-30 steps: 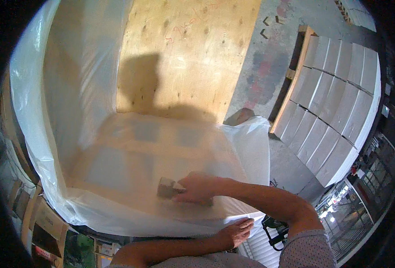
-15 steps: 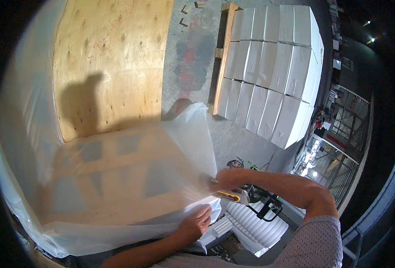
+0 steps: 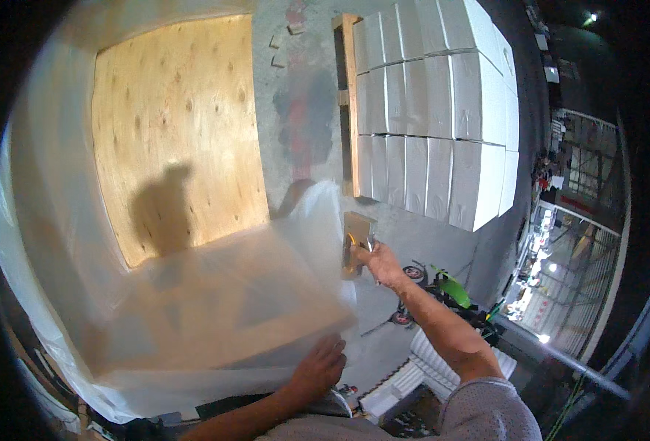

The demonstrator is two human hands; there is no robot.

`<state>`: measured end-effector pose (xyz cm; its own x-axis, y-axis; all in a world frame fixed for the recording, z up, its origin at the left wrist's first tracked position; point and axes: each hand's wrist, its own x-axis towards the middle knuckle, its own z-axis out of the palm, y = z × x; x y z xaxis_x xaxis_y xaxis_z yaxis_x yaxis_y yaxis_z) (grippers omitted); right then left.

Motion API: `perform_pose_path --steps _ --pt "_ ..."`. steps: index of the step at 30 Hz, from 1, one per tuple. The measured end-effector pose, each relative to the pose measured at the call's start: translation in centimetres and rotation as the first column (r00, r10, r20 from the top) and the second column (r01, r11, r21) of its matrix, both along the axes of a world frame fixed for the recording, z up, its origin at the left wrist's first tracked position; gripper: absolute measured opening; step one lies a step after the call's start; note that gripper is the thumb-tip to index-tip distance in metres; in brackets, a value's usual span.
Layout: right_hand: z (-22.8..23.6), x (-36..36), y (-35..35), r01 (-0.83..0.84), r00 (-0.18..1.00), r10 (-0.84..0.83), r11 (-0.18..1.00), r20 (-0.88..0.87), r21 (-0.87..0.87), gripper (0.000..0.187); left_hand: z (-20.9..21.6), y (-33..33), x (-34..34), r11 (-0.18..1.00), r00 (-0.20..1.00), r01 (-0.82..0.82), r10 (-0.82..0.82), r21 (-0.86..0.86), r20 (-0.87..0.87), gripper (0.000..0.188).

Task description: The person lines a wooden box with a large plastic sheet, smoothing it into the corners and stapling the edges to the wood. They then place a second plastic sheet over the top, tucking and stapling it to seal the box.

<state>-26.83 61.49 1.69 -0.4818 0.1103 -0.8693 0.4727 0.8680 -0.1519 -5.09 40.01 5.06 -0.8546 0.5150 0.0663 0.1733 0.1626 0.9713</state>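
from the left, the translucent film (image 3: 156, 338) spreads beside and in front of the plywood panel (image 3: 192, 110); it could slip or pucker if its loose right side gets pulled unevenly. near its close right corner, the left hand (image 3: 319, 369) is loosely bent, fingertips at the film; whether it pinches any, i cannot tell. further right, the right hand (image 3: 378, 263) is closed round what looks like a tape dispenser (image 3: 352, 241), whose edge might snag the film.
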Motion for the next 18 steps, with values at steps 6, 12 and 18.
perform_pose_path --steps 6,12,18 --pt "-6.6 7.9 3.2 0.21 0.968 -0.216 0.976 -0.124 -0.066 0.059 2.4 -0.3 -1.2 0.979 0.991 0.099 -0.113 -0.18 -0.068 0.03" --pt "-10.2 17.6 5.4 0.161 0.983 -0.148 0.978 -0.105 0.131 0.056 5.3 -2.0 -2.9 0.975 0.984 -0.101 0.069 -0.197 -0.163 0.031" --pt "-9.1 25.7 6.8 0.281 0.959 -0.282 0.958 0.011 0.049 0.054 7.7 -4.7 1.2 0.937 0.967 0.223 -0.177 -0.27 0.183 0.016"
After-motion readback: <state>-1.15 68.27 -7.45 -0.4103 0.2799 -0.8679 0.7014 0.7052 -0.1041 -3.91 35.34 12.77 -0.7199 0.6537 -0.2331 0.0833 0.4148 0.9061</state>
